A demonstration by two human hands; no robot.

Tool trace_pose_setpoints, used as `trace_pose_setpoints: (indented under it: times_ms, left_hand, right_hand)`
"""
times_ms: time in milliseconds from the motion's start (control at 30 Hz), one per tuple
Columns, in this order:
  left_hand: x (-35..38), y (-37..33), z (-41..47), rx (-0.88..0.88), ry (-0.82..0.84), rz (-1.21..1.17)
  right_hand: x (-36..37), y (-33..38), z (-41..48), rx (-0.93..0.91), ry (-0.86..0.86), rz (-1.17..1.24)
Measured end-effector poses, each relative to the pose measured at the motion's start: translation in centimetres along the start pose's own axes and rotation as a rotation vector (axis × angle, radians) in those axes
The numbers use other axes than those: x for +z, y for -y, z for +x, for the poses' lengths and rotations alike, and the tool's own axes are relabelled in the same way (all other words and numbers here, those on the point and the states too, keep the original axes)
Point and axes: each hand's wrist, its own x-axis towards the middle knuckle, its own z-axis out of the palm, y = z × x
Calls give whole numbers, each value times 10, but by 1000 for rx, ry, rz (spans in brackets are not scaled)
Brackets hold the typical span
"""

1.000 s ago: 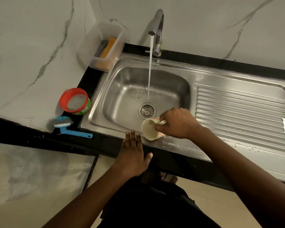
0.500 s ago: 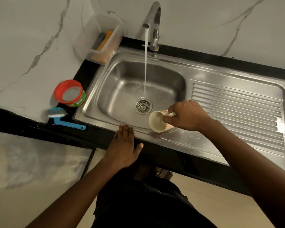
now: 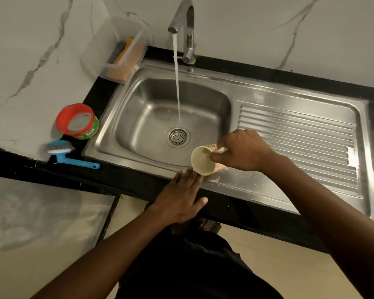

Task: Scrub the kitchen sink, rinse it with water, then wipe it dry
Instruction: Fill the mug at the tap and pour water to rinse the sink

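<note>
Sink (image 3: pixel 268 93) lies ahead of both hands, long axis left to right, basin (image 3: pixel 143 117) under the running tap (image 3: pixel 187 29). Right hand (image 3: pixel 246 152), nearer the basin, grips a cup (image 3: pixel 203 161) tipped sideways over the front rim. Left hand (image 3: pixel 181 201) lies flat, fingers straight, on the counter (image 3: pixel 138 186) edge just beside the cup. Rinsing seems the step in hand.

The sink basin (image 3: pixel 143 126) at frame centre lies open from above on its left half. The water stream (image 3: pixel 177 83) falls from the faucet (image 3: pixel 188 29) through its middle. The right hand (image 3: pixel 244 151) with the tilted cup (image 3: pixel 203 161) blocks the basin's lower right corner, and the left hand (image 3: pixel 181 199) covers the front rim just below. The ribbed drainboard (image 3: pixel 300 137) at right offers flat passage. At left, a red-lidded tub (image 3: pixel 77 121), a blue brush (image 3: pixel 63 152) and a clear container (image 3: pixel 125 59) crowd the narrow bench (image 3: pixel 121 180) strip
</note>
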Motion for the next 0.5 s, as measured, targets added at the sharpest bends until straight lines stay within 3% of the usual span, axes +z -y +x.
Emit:
trace_pose_setpoints:
  times_ms: [133, 233, 500]
  left_hand:
    - [2, 30, -12, -158, -36, 44]
    - [3, 31, -14, -183, -55, 47]
    - [14, -25, 2, 57, -20, 57]
  right_hand:
    - [0, -26, -22, 122, 19, 160]
    - [1, -38, -40, 184, 0, 149]
    - [7, -32, -64, 143, -34, -26]
